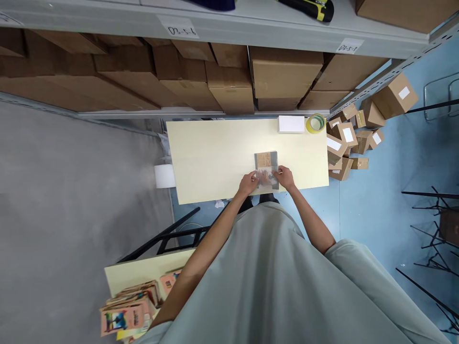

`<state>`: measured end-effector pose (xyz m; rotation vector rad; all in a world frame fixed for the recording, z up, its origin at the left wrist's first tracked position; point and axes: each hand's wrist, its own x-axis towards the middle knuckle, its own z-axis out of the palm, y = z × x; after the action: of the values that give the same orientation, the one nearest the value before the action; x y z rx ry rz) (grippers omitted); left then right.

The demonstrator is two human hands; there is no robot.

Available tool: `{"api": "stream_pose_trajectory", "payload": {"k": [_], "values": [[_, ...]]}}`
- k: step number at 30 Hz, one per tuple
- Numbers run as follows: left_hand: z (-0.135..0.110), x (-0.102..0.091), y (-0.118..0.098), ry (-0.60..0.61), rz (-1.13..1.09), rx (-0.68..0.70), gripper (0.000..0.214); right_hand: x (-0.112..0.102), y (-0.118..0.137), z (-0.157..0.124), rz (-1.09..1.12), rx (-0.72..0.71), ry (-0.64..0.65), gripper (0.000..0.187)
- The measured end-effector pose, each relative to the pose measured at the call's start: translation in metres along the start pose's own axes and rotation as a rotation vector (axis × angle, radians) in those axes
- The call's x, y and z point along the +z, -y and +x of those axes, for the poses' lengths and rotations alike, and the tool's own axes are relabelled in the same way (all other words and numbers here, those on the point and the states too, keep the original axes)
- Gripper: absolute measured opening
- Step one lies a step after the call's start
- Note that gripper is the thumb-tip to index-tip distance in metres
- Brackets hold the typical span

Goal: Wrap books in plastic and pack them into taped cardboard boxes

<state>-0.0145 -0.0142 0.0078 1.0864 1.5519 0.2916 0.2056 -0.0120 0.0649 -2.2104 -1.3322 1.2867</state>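
A small brown printed book or card pack in a clear plastic sleeve [266, 162] lies near the front edge of a pale yellow table [215, 157]. My left hand [248, 183] grips its lower left corner with curled fingers. My right hand [285, 177] pinches the lower right corner. Both hands rest at the table's front edge, close together.
A white stack of labels [291, 124] and a yellow tape roll [315, 123] sit at the table's back right. Small cardboard boxes [353, 138] are piled on the blue floor to the right. Shelves of brown cartons [229, 76] stand behind. Colourful booklets [132, 308] lie on a second table at lower left.
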Motion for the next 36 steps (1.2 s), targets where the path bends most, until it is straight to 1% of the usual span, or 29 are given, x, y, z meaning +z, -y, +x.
{"api": "stream_pose_trajectory", "payload": {"k": [3, 6, 8, 10, 13, 16, 19, 22, 25, 31, 36], "values": [[-0.01, -0.011, -0.001, 0.026, -0.044, 0.029, 0.044, 0.004, 0.015, -0.012, -0.015, -0.026, -0.002, 0.018], [-0.029, -0.027, -0.006, 0.059, -0.149, 0.099, 0.041, 0.011, 0.035, -0.026, 0.011, -0.059, 0.019, 0.012], [-0.043, -0.04, -0.009, 0.094, -0.269, 0.158, 0.046, 0.02, 0.049, -0.035, 0.058, -0.095, 0.037, 0.014], [-0.054, -0.053, -0.009, 0.111, -0.372, 0.199, 0.052, 0.032, 0.062, -0.041, 0.135, -0.136, 0.088, 0.017], [-0.06, -0.071, -0.003, 0.067, -0.407, 0.188, 0.057, 0.051, 0.073, -0.042, 0.185, -0.167, 0.172, 0.019], [-0.053, -0.085, 0.012, -0.004, -0.395, 0.126, 0.056, 0.064, 0.073, -0.034, 0.101, -0.131, 0.145, 0.016], [-0.04, -0.096, 0.029, -0.085, -0.377, 0.076, 0.05, 0.072, 0.066, -0.021, 0.031, -0.009, 0.075, 0.014], [-0.027, -0.106, 0.044, -0.149, -0.277, 0.013, 0.039, 0.08, 0.058, -0.009, 0.023, 0.099, 0.04, 0.014], [-0.015, -0.114, 0.053, -0.185, -0.166, -0.051, 0.028, 0.092, 0.055, 0.0, 0.047, 0.148, 0.037, 0.014], [-0.004, -0.122, 0.057, -0.183, -0.072, -0.08, 0.022, 0.112, 0.057, 0.007, 0.141, 0.216, 0.03, 0.022], [-0.005, -0.123, 0.051, -0.173, -0.012, -0.086, 0.024, 0.113, 0.059, 0.009, 0.235, 0.174, 0.029, 0.02]]}}
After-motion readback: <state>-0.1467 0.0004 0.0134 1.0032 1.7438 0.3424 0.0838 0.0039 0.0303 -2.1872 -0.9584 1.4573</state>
